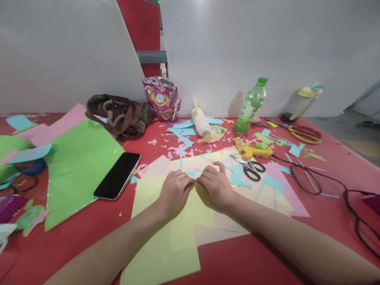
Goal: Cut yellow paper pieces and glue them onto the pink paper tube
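My left hand (177,190) and my right hand (216,184) meet over pale yellow paper sheets (162,241). Both are closed, thumbs and fingertips pinched together and nearly touching each other. Whatever lies between the fingertips is too small or hidden to make out. Just right of my right hand, black-handled scissors (252,171) rest with blades apart on layered paper. Behind them lies a yellow glue gun (253,151) with a black cord. Blue paper strips (239,177) are scattered on the sheets beside my right hand.
A phone (118,176) overlaps a green sheet pack (78,166) on the left. Along the back stand a camouflage bag (121,114), a snack bag (162,99), a white roll (201,122) and a green bottle (252,106). Red-and-yellow-handled scissors (305,133) lie at right; paper scraps cover the red table (231,263).
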`<move>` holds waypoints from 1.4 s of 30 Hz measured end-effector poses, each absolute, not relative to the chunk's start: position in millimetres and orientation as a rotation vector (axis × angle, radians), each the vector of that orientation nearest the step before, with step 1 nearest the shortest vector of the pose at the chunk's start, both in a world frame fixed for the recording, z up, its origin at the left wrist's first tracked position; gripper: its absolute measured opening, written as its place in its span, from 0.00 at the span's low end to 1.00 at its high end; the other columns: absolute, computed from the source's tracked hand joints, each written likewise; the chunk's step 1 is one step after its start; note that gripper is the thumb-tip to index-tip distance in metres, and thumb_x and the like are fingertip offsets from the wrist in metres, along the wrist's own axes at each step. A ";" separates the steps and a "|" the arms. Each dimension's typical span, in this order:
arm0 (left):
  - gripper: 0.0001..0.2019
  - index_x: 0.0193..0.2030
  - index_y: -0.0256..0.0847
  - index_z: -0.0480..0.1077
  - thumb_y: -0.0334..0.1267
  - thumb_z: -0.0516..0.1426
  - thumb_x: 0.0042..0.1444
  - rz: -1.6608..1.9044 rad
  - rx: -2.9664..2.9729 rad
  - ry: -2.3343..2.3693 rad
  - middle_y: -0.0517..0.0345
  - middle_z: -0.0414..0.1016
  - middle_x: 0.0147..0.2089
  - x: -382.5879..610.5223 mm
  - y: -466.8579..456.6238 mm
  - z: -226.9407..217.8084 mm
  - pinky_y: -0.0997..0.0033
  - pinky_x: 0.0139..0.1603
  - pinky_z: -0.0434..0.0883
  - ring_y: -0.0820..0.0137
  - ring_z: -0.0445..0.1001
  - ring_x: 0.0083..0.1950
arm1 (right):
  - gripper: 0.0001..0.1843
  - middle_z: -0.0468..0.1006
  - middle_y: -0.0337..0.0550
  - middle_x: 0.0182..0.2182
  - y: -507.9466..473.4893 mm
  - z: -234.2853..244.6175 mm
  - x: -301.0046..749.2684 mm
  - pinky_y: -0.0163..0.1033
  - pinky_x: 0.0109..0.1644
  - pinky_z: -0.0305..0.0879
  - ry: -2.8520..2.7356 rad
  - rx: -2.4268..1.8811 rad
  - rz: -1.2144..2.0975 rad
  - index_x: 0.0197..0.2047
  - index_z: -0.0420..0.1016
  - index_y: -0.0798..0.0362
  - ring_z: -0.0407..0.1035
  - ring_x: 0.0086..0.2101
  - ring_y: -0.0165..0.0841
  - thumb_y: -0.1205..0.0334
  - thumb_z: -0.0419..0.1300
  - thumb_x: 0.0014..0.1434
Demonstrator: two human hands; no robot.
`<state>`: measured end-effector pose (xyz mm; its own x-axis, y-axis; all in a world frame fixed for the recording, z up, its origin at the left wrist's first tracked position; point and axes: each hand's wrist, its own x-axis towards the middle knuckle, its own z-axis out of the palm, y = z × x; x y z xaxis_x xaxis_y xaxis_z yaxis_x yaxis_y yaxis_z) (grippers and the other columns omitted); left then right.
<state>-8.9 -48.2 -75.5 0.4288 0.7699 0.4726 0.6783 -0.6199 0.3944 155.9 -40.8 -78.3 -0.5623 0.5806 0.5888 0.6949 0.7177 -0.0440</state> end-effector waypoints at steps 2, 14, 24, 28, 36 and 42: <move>0.08 0.27 0.39 0.71 0.31 0.52 0.54 0.937 2.509 1.303 0.57 0.72 0.24 -9.2 -48.2 -76.4 0.66 0.35 0.65 0.70 0.67 0.29 | 0.12 0.68 0.37 0.19 -40.9 -78.6 155.8 0.43 0.50 0.45 -2.339 -0.970 -0.253 0.24 0.67 0.55 0.59 0.30 0.29 0.73 0.49 0.55; 0.06 0.24 0.39 0.70 0.25 0.57 0.48 0.941 2.367 1.323 0.61 0.72 0.23 -8.1 -47.1 -74.4 0.67 0.34 0.65 0.71 0.68 0.28 | 0.13 0.66 0.36 0.18 -40.8 -80.1 156.0 0.43 0.50 0.46 -2.337 -0.963 -0.246 0.23 0.68 0.55 0.57 0.28 0.28 0.75 0.48 0.54; 0.07 0.22 0.39 0.67 0.25 0.57 0.46 0.908 2.331 1.342 0.62 0.71 0.23 -7.9 -45.5 -76.2 0.69 0.32 0.65 0.72 0.67 0.28 | 0.13 0.64 0.36 0.17 -41.4 -80.1 154.5 0.42 0.48 0.47 -2.335 -0.969 -0.242 0.21 0.66 0.55 0.56 0.27 0.28 0.74 0.49 0.53; 0.08 0.22 0.39 0.66 0.24 0.56 0.47 0.937 2.367 1.299 0.62 0.70 0.23 -8.2 -44.6 -77.9 0.70 0.31 0.65 0.72 0.66 0.28 | 0.13 0.63 0.35 0.16 -40.9 -79.7 153.7 0.42 0.47 0.47 -2.313 -0.971 -0.231 0.19 0.65 0.55 0.56 0.26 0.28 0.74 0.49 0.52; 0.04 0.26 0.39 0.68 0.32 0.55 0.52 0.924 2.416 1.301 0.58 0.73 0.27 -8.7 -43.4 -78.1 0.68 0.34 0.67 0.69 0.69 0.31 | 0.11 0.66 0.35 0.16 -37.7 -81.0 155.0 0.40 0.44 0.47 -2.282 -1.023 -0.126 0.19 0.65 0.55 0.58 0.26 0.28 0.73 0.51 0.50; 0.05 0.31 0.37 0.71 0.32 0.53 0.54 0.846 2.488 1.304 0.55 0.75 0.29 -10.7 -43.3 -79.6 0.65 0.36 0.67 0.68 0.69 0.32 | 0.08 0.69 0.35 0.17 -33.5 -84.1 157.1 0.40 0.42 0.47 -2.242 -1.058 -0.012 0.20 0.65 0.55 0.60 0.27 0.29 0.73 0.53 0.47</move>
<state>-10.7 -43.3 -79.6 0.4443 0.8053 0.3925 0.6864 -0.5876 0.4285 157.1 -33.5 -84.1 -0.4626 0.6874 0.5600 0.6935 0.6740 -0.2544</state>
